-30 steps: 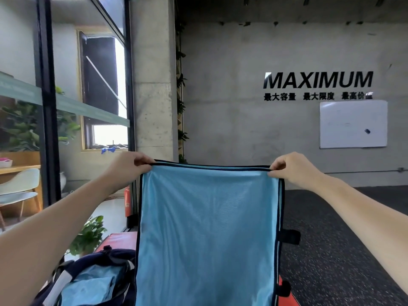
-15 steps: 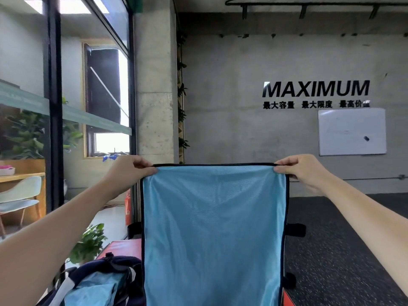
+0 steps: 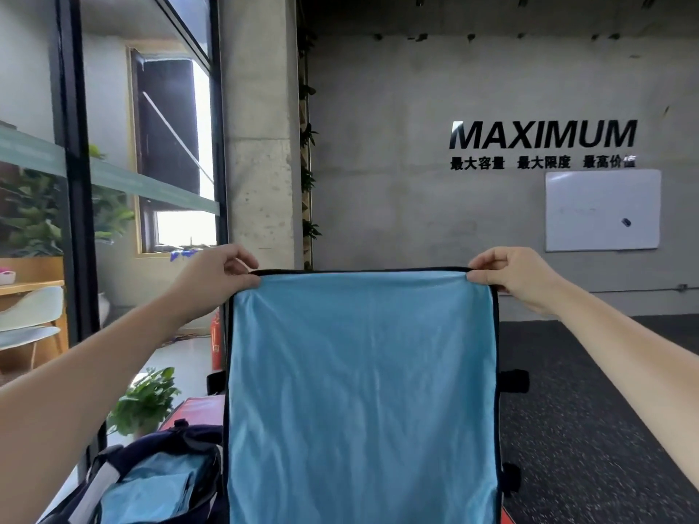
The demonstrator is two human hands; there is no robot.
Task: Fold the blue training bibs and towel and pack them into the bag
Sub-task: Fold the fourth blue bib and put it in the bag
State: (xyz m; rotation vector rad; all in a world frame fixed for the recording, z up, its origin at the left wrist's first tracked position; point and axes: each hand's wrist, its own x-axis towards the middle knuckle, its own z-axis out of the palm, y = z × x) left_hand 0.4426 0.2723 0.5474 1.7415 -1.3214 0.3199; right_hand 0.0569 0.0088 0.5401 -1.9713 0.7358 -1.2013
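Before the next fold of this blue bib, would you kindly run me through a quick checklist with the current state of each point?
1. Left hand pinches the top left corner of the blue bib: ok.
2. Right hand pinches the top right corner: ok.
3. Top edge taut and level between the hands: ok.
4. Bib hangs flat, only light wrinkles: ok.
5. Bottom edge clear of everything below: cannot tell, it runs out of view.
6. Dark bag open at lower left, with blue fabric already inside: ok.
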